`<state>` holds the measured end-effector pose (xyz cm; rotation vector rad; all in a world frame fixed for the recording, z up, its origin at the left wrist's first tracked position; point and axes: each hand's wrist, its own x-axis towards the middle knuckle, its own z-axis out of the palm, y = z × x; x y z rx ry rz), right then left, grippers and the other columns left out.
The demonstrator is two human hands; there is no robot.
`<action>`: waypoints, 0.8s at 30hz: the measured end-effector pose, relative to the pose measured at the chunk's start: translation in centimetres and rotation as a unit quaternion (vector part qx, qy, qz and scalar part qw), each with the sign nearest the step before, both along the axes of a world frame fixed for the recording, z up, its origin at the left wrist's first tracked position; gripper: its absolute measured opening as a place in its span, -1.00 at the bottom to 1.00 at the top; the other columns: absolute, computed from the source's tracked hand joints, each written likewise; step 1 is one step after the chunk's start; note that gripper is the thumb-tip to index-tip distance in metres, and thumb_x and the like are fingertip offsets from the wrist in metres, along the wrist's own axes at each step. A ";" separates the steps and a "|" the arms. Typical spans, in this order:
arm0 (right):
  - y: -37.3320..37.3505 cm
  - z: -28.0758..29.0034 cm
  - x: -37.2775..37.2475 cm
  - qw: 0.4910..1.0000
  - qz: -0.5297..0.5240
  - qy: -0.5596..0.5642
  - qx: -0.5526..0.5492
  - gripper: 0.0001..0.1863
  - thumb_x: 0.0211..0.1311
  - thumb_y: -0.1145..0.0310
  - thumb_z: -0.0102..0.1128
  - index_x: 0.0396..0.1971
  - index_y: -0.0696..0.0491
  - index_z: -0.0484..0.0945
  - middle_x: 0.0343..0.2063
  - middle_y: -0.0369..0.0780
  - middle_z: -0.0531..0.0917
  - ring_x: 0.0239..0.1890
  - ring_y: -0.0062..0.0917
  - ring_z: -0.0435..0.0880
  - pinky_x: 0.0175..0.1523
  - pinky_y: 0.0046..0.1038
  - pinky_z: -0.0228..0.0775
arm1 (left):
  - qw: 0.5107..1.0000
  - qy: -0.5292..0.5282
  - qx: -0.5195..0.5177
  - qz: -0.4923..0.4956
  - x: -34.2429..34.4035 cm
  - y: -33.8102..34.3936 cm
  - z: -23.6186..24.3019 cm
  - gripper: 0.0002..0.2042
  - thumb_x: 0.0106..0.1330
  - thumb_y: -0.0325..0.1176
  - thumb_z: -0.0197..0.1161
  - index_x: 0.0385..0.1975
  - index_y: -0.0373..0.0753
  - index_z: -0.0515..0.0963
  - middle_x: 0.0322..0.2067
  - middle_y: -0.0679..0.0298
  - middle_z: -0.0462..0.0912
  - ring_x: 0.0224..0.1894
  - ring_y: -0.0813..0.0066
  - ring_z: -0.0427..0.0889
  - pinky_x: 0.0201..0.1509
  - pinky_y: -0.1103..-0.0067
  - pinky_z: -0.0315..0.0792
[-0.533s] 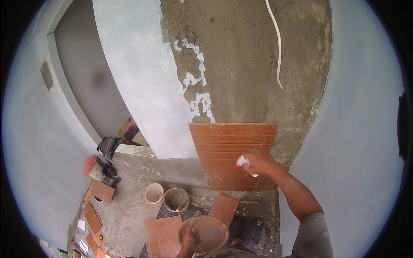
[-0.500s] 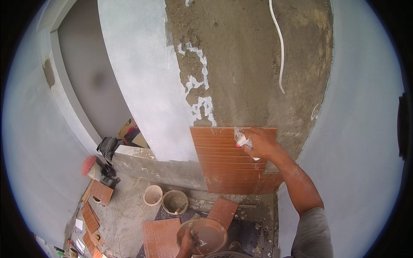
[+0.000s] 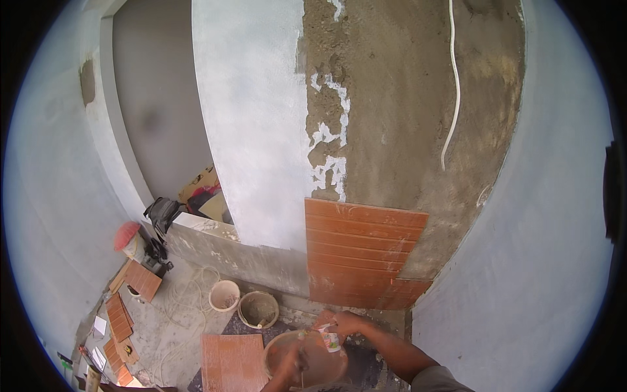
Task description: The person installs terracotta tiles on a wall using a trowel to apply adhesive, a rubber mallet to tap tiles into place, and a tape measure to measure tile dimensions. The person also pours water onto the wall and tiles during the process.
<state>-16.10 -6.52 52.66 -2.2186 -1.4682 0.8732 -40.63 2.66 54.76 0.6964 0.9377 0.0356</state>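
My right hand (image 3: 342, 323) is closed around a small white printed plastic packet or cup (image 3: 330, 340), low over the right side of a wide round basin (image 3: 328, 370) of murky greyish-brown liquid. My left hand (image 3: 292, 367) is closed at the basin's left side, on what looks like a pale-handled tool (image 3: 302, 335); its working end cannot be made out. Left of the basin, a reddish-brown tile (image 3: 230, 362) lies flat. Ahead, grooved reddish-brown tiles (image 3: 359, 245) cover the lower part of the rough grey wall.
Two buckets, one pale (image 3: 225, 296) and one darker (image 3: 258, 310), stand behind the flat tile. A loose cable (image 3: 176, 297) trails over the floor at left. More tiles (image 3: 118, 318) lie along the left wall. A white cable (image 3: 453, 98) hangs down the bare cement (image 3: 398, 111).
My right hand has come down from the top edge of the wall tiles to the basin, still holding the white packet or cup. My left hand stays at the basin. The view has shifted.
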 end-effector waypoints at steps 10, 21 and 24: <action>2.1 -10.8 -7.4 0.993 -0.055 0.048 0.090 -0.46 0.18 0.02 0.25 -0.04 0.18 0.53 -0.26 -0.03 0.68 -0.13 -0.22 0.66 0.00 -0.28 0.47 | 0.994 -0.059 0.061 -0.065 0.3 1.4 4.1 -0.55 0.25 0.12 0.27 -0.26 -0.20 0.50 -0.64 0.40 0.36 -0.68 0.63 0.26 -0.58 0.63 0.12; 5.3 20.0 5.5 0.980 0.035 -0.191 0.038 -0.43 0.10 -0.08 0.24 -0.32 0.25 0.64 -0.45 0.09 0.67 -0.29 -0.06 0.69 -0.17 -0.16 0.48 | 0.993 -0.084 0.079 -0.018 1.0 3.2 4.5 -0.56 0.25 0.12 0.27 -0.24 -0.19 0.50 -0.62 0.41 0.36 -0.66 0.63 0.27 -0.58 0.63 0.12; 11.9 47.3 9.5 0.874 -0.097 -0.392 0.270 -0.42 0.02 -0.09 0.25 -0.41 0.26 0.65 -0.49 0.14 0.65 -0.33 0.00 0.69 -0.19 -0.14 0.48 | 0.994 -0.075 0.074 0.043 -0.9 4.1 4.3 -0.56 0.25 0.12 0.27 -0.23 -0.19 0.50 -0.62 0.41 0.37 -0.66 0.63 0.27 -0.58 0.63 0.13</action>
